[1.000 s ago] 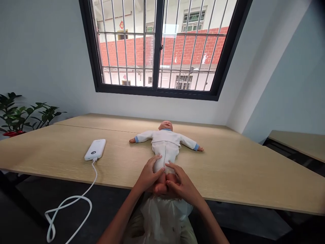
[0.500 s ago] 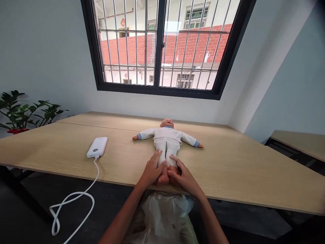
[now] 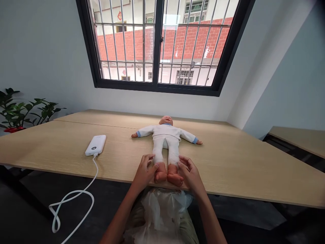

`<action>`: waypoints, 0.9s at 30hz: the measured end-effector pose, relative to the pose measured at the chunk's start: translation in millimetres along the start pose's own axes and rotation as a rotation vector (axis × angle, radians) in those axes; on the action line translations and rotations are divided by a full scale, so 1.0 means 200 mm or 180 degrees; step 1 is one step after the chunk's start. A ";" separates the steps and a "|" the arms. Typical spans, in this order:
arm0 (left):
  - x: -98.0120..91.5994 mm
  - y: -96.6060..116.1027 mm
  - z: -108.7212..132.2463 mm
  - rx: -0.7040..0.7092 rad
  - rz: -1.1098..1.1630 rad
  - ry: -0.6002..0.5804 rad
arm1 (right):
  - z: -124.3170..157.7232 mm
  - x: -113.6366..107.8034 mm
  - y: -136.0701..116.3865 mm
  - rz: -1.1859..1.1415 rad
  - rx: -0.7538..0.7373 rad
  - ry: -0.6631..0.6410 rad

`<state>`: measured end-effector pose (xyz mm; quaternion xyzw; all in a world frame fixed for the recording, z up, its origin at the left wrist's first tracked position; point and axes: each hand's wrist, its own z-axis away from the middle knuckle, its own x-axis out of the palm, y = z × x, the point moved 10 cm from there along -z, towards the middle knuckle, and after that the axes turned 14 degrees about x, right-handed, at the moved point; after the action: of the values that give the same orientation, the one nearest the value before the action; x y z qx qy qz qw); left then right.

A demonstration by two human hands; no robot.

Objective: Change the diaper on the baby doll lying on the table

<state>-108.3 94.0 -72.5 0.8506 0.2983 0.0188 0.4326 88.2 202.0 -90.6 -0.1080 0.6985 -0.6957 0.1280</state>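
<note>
A baby doll [image 3: 166, 131] in a white outfit with blue cuffs and collar lies on its back on the wooden table [image 3: 228, 162], arms spread, head toward the window. Its bare feet point at me near the table's front edge. My left hand [image 3: 145, 171] is at the lower leg on the left, fingers curled at the trouser cuff and thumb at the ankle. On the other side, my right hand [image 3: 190, 172] has its fingers bent around the outer side of the other trouser cuff. The legs lie slightly apart.
A white power bank [image 3: 95, 145] with a white cable [image 3: 93, 176] hanging off the front edge lies on the left of the table. A potted plant [image 3: 25, 110] stands at the far left. Translucent plastic [image 3: 162, 210] covers my lap. A barred window is ahead.
My hands have moved apart, from on top of the doll's lower legs to their outer sides. The doll's legs are now farther apart, and both feet show more fully.
</note>
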 end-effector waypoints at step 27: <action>-0.03 -0.04 0.03 -0.0698 0.0232 -0.0024 | 0.07 0.03 0.05 -0.0516 0.1020 -0.0148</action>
<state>-116.5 89.6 -81.8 0.8086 0.2617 0.0639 0.5231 87.6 187.8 -99.8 -0.1582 0.5646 -0.8035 0.1032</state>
